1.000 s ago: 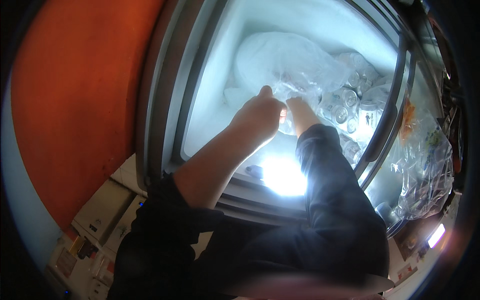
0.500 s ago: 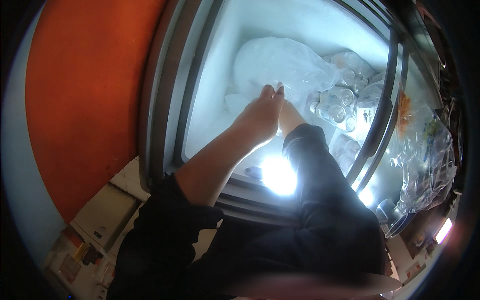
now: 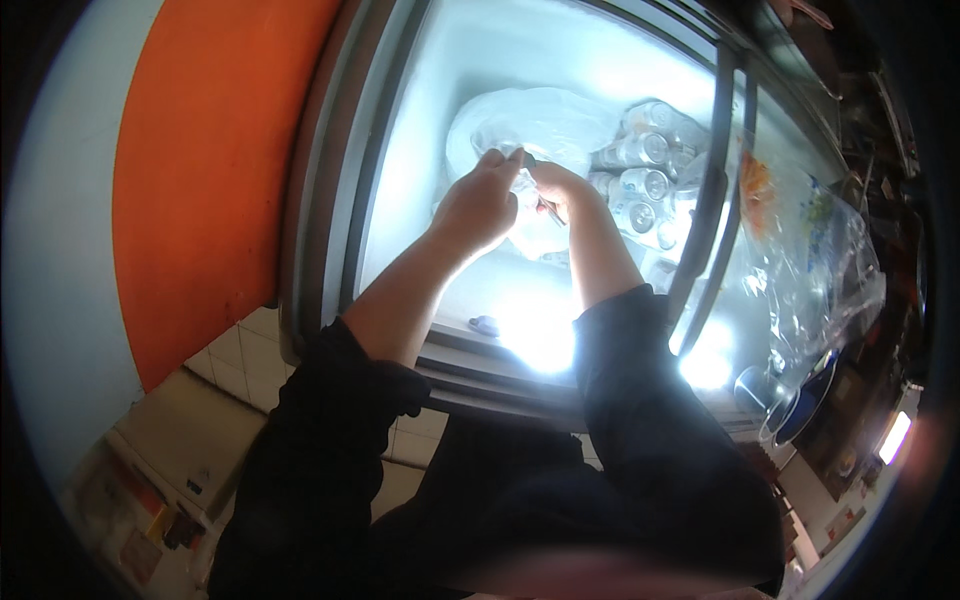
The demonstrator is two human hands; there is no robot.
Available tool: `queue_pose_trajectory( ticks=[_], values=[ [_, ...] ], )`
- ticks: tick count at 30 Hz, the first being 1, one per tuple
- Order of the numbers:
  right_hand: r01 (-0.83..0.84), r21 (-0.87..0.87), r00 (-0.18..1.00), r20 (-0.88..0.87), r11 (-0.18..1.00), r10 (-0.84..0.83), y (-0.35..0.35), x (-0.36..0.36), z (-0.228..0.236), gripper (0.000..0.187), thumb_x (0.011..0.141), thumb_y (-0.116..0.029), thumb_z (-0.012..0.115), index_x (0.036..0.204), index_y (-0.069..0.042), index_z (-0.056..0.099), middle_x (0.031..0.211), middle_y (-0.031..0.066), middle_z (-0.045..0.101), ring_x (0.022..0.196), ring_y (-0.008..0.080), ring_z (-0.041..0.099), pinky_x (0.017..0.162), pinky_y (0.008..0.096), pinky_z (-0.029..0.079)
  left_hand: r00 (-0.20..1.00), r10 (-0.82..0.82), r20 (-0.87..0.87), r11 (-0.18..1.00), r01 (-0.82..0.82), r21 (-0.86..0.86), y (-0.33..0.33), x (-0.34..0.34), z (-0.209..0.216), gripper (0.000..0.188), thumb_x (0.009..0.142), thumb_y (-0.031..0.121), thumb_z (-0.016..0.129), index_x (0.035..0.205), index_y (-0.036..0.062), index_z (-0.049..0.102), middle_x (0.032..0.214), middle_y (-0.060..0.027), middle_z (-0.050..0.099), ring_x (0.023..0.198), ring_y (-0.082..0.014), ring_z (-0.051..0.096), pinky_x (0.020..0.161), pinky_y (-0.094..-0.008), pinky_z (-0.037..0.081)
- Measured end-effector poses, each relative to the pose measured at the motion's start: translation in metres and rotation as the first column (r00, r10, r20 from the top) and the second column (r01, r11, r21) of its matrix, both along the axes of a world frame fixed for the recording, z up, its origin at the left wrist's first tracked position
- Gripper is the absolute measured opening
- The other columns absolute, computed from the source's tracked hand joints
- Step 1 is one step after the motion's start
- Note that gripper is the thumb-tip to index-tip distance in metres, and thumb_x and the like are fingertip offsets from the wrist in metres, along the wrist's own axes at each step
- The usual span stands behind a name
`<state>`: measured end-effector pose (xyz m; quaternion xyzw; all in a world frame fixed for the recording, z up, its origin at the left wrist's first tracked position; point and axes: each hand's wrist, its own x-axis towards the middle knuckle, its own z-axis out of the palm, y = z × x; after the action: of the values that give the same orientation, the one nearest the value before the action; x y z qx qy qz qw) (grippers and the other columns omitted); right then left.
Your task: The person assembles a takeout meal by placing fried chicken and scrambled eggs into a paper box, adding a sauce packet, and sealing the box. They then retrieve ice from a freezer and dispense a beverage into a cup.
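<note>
Inside a lit chest freezer, both of my hands meet over a large, clear plastic bag with whitish contents. My left hand is closed, its thumb and fingers pinching gathered plastic. Close beside it, my right hand is also closed on the plastic, with fingers curled inward. A small, thin dark piece shows below the right fingers; I cannot make out what it is. Crumpled film bunches between the two hands, and the bag's lower part is washed out by glare.
Several drink cans in clear wrap lie right of the bag. A sliding glass lid borders the opening on the right, with a clear plastic bag of printed film on it. A blue-rimmed metal cup stands nearby. An orange wall rises at left.
My hands have come apart slightly, and the right one now shows beside the left instead of behind it. Film has bunched between them. The view has shifted a little.
</note>
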<state>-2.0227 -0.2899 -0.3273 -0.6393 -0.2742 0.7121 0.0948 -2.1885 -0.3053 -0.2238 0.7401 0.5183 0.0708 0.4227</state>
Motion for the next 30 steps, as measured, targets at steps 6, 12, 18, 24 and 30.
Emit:
queue_pose_trajectory(
  ticks=[6,12,18,24,30],
  values=[
    [0.181,-0.049,0.978,-0.092,0.982,-0.185,-0.025,-0.005,0.019,0.021,0.094,-0.028,0.045,0.087,-0.012,0.056,0.067,-0.0018,0.053,0.057,0.0105,0.048,0.051,0.0279,0.037,0.999,0.024,0.021,1.0,-0.024,0.004,0.001,-0.001,0.002,0.056,0.084,0.0,0.042,0.14,0.0014,0.042,0.122,-0.0179,0.052,0.109,-0.0305,0.056,0.095,-0.038,0.045],
    [0.187,-0.006,0.982,-0.035,0.982,-0.187,-0.042,-0.002,0.02,0.019,0.094,-0.029,0.048,0.09,-0.012,0.056,0.066,-0.0017,0.05,0.054,0.0082,0.042,0.047,0.0244,0.032,1.0,0.007,-0.019,0.997,-0.006,0.079,0.001,-0.002,0.0,0.054,0.085,0.002,0.043,0.139,0.0021,0.043,0.12,-0.0166,0.053,0.108,-0.0297,0.057,0.093,-0.0374,0.046],
    [0.25,0.088,0.967,0.026,0.964,-0.253,-0.071,-0.002,0.049,0.03,0.092,-0.03,0.047,0.114,-0.01,0.052,0.069,0.0018,0.054,0.053,0.0091,0.044,0.045,0.0264,0.034,0.998,-0.001,-0.063,0.997,0.006,0.081,0.002,-0.004,0.006,0.054,0.087,0.009,0.045,0.14,0.0106,0.045,0.116,-0.0115,0.055,0.104,-0.0261,0.059,0.088,-0.0365,0.048],
    [0.274,0.181,0.94,0.159,0.945,-0.303,-0.101,0.01,0.089,0.035,0.092,-0.026,0.05,0.122,-0.008,0.052,0.075,0.0106,0.065,0.047,0.0127,0.05,0.04,0.0278,0.039,0.97,0.205,0.133,0.949,-0.23,0.214,-0.004,-0.012,0.017,0.055,0.085,0.007,0.046,0.139,0.0192,0.048,0.112,-0.0094,0.056,0.093,-0.0215,0.06,0.082,-0.0343,0.049],
    [0.395,0.307,0.919,-0.142,0.866,-0.368,-0.147,0.023,0.175,0.031,0.089,-0.012,0.053,0.118,-0.001,0.055,0.072,0.0096,0.064,0.048,0.0091,0.052,0.039,0.0241,0.037,0.869,0.271,0.414,0.804,-0.441,0.4,-0.032,-0.017,0.032,0.047,0.079,-0.003,0.048,0.123,0.0105,0.056,0.107,-0.0092,0.056,0.089,-0.0198,0.057,0.077,-0.0309,0.048]
  ],
)
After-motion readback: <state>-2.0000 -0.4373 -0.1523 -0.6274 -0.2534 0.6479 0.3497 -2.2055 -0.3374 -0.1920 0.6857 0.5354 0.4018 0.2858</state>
